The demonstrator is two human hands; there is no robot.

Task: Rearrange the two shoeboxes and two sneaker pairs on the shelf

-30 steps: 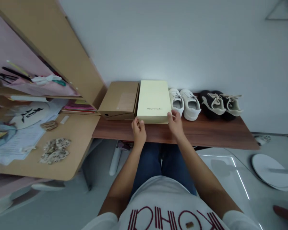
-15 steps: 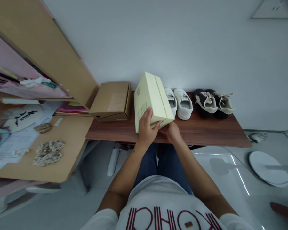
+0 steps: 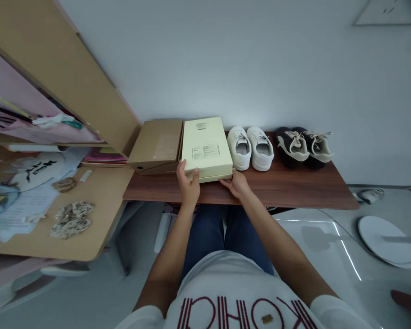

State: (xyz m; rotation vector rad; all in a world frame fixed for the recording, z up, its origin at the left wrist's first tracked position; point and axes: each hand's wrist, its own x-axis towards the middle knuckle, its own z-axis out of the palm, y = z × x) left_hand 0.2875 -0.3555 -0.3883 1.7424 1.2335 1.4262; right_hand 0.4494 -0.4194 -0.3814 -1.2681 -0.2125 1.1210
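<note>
White shirt point(image 3: 226, 269): large red lettering point(image 3: 233, 308), H and O distinguishable, the remainder uncertain. Pale yellow box point(image 3: 208, 137), toward the left end of the wooden shelf point(image 3: 294, 192): two printed blocks, too small to read. Brown box point(image 3: 150, 141), at that left end: pale label point(image 3: 166, 146), illegible. Desk point(image 3: 89, 237), far left: printed sheets point(image 3: 23, 214), illegible; white round item point(image 3: 23, 177), bold black characters, undeciphered.

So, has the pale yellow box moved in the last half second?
Yes: the pale yellow box has shifted left relative to the white shoes, uncovering more of the left one; its labelled face has turned up.
</note>
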